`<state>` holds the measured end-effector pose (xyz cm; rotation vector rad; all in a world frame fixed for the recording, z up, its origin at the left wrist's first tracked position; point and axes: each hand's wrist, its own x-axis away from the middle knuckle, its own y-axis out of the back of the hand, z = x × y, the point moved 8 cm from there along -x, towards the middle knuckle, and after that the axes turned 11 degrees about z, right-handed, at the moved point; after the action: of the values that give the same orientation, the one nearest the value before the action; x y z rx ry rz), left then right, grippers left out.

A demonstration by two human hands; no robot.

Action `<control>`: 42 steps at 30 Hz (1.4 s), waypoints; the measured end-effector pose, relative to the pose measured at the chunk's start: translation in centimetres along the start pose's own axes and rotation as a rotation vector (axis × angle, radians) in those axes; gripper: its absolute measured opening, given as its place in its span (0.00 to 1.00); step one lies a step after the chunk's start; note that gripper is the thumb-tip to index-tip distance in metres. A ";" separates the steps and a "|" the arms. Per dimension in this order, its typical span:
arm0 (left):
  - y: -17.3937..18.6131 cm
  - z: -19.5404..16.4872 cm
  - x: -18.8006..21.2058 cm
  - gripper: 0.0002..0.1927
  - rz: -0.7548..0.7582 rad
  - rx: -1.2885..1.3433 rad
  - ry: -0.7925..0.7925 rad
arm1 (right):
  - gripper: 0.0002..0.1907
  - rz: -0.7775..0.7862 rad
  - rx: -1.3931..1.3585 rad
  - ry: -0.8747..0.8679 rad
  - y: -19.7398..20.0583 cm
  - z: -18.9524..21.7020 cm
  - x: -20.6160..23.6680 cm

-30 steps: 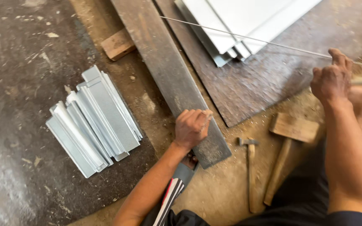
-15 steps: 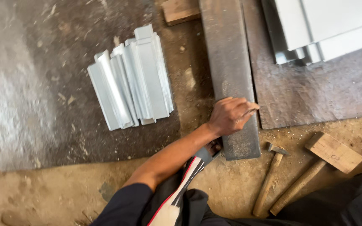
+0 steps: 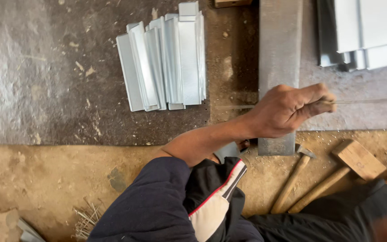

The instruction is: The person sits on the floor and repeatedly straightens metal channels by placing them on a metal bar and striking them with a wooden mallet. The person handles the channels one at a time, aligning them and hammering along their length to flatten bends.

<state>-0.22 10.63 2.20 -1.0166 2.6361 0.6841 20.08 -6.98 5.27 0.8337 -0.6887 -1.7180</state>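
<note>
While the left hand (image 3: 287,110) had rested on the steel bar (image 3: 278,49) half a second before, it now pinched a thin wire (image 3: 363,101) above it; the right hand was out of view.

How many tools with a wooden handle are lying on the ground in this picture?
2. A hammer with a metal head lies just below the end of the flat steel bar. A wooden mallet lies beside it on the right, handles nearly touching. Others may be hidden outside the view.
</note>
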 end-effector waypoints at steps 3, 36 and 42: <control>2.1 1.0 0.9 0.13 -0.144 0.560 -0.023 | 0.18 0.240 -0.178 0.009 -10.0 6.7 2.6; 13.6 13.3 16.5 0.52 -0.813 0.448 0.363 | 0.21 0.180 -0.495 -0.330 -20.3 3.8 9.6; 0.5 17.7 9.9 0.24 -0.682 0.531 0.681 | 0.21 0.081 -0.497 -0.362 -17.9 2.6 14.1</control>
<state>-6.92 14.19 -16.62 -2.0285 2.4057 -0.5709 5.17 -15.42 -9.96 0.1495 -0.4857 -1.8726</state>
